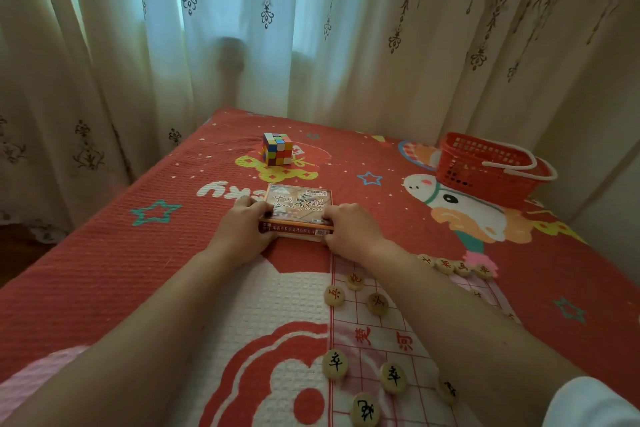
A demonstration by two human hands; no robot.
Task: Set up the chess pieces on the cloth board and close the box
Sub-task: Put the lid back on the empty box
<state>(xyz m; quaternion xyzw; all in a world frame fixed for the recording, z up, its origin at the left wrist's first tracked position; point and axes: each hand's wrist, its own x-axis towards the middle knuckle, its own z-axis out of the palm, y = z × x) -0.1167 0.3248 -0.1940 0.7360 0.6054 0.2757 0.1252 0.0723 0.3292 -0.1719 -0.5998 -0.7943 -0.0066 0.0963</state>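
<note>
The flat chess box (298, 205), with a printed lid and a red-brown side, lies on the red bed cover. My left hand (244, 224) grips its near left corner, and my right hand (349, 227) grips its near right corner. The lid sits down on the box. The white cloth board (367, 333) with red grid lines lies nearer to me, on the right. Round wooden pieces stand on it: red-lettered ones (334, 295) at its far end, black-lettered ones (335, 363) at its near end. My right forearm covers much of the board.
A coloured puzzle cube (277, 148) stands behind the box. A red plastic basket (485, 167) with white handles sits at the back right. Patterned curtains (311, 28) hang behind the bed, and the bed's left edge drops to the floor.
</note>
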